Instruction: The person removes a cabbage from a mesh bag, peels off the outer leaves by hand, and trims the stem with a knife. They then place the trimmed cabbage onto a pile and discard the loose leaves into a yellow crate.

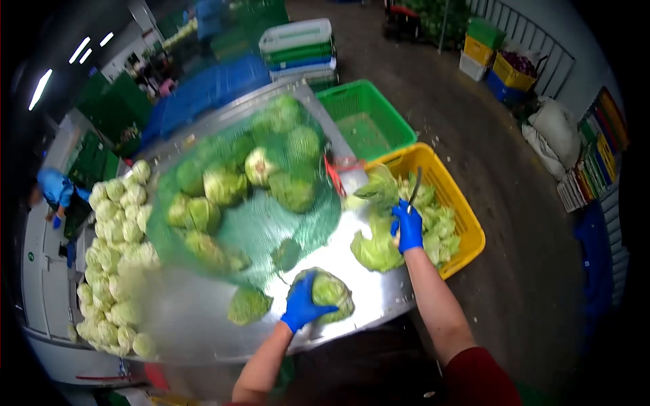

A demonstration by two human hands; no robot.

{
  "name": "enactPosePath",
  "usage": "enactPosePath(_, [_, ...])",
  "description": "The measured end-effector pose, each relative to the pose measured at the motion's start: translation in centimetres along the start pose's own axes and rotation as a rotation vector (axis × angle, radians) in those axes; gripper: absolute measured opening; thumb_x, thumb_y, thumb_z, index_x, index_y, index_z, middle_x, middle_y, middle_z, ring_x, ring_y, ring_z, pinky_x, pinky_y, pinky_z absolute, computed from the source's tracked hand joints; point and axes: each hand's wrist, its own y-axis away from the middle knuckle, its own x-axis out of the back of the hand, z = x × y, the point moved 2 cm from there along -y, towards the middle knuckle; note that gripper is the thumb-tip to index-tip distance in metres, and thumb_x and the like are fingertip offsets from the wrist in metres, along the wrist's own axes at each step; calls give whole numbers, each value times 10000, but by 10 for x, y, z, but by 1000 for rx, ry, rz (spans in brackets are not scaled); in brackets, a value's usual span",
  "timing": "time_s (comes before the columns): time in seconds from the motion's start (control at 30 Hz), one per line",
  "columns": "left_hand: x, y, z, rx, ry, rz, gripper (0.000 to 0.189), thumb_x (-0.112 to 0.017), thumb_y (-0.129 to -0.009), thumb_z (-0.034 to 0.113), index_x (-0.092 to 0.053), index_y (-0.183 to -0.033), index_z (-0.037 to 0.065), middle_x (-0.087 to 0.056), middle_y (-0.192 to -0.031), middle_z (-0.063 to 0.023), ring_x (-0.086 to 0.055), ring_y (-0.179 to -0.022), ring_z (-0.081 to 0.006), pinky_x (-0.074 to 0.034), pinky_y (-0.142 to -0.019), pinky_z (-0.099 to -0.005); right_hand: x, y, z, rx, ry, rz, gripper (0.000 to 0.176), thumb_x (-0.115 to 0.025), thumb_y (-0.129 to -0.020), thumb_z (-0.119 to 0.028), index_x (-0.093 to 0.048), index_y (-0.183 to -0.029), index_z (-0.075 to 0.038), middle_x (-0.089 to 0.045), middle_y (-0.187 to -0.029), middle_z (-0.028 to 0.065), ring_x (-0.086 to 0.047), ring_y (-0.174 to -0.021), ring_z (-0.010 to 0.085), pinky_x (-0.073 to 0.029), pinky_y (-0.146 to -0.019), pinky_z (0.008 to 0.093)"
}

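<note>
While the left hand (302, 308), in a blue glove, lies spread over a pale green cabbage head (333, 289), we see its fingers curled round the near side of the head in a grip that presses it against the steel table (379, 292). The right hand (407, 229), gloved in blue too, is closed in a fist round the handle of a knife (414, 188), whose dark blade points up and away from us. We find this hand at the far edge of the table, above the rim of a yellow crate (468, 218) that holds cut leaves. A loose outer leaf (376, 249) lies on the table just under the knife hand.

The cabbage head sits near the front edge of the table, under the left hand, well apart from the right hand and nearer to us than the knife. Just left of it we see a second head (247, 304), bare on the steel. Behind both, a green mesh sack (257, 223) full of cabbages covers the middle of the table. A heap of pale heads (112, 257) lies along its left side, a green crate (369, 118) stands beyond the yellow one, and a person in blue (55, 188) stands at the far left.
</note>
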Motion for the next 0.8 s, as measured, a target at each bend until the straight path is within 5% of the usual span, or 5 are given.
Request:
enactPosePath(0.1, [7, 6, 25, 79, -19, -108, 1086, -814, -595, 592, -370, -1402, 18, -538, -1297, -222, -556, -1178, -336, -436, -1005, -409, 21, 7, 41, 377, 613, -273, 554, -685, -858, -216, -469, -1352, -93, -628, -928, 36, -472, -499, 95, -398, -413, 248])
enactPosePath(0.23, [-5, 21, 45, -165, -352, -32, 923, -794, -623, 578, -494, -1347, 90, -536, -1296, -204, -528, -1189, -382, -409, -1025, -456, -28, 67, 52, -228, 846, -846, 879, -726, -803, -441, -280, -1490, -120, -584, -1266, 118, -571, -647, 125, -453, -486, 238])
enactPosePath(0.37, [-9, 39, 67, -359, -259, 27, 728, -791, -664, 413, -550, -1282, 113, -517, -1310, -155, -490, -1214, -371, -378, -1037, -479, -64, 87, 47, -354, 1185, -1269, 957, -729, -777, -530, -256, -1508, -134, -464, -1429, 152, -610, -959, 170, -505, -688, 246])
enactPosePath(0.5, [-19, 45, 61, -388, -272, 40, 701, -781, -675, 363, -535, -1273, 91, -547, -1265, -145, -506, -1188, -358, -397, -1010, -469, -73, 99, 46, -376, 1270, -1507, 760, -737, -782, -510, -466, -1410, -180, -665, -956, 73, -550, -606, 124, -455, -539, 246])
enactPosePath(0.8, [-11, 47, 67, -403, -304, 88, 738, -782, -663, 393, -529, -1289, 94, -545, -1280, -155, -512, -1170, -386, -367, -1018, -497, -52, 84, 75, -178, 1121, -1337, 399, -709, -836, -359, -674, -1114, -76, -701, -1014, 120, -652, -952, 210, -498, -866, 331])
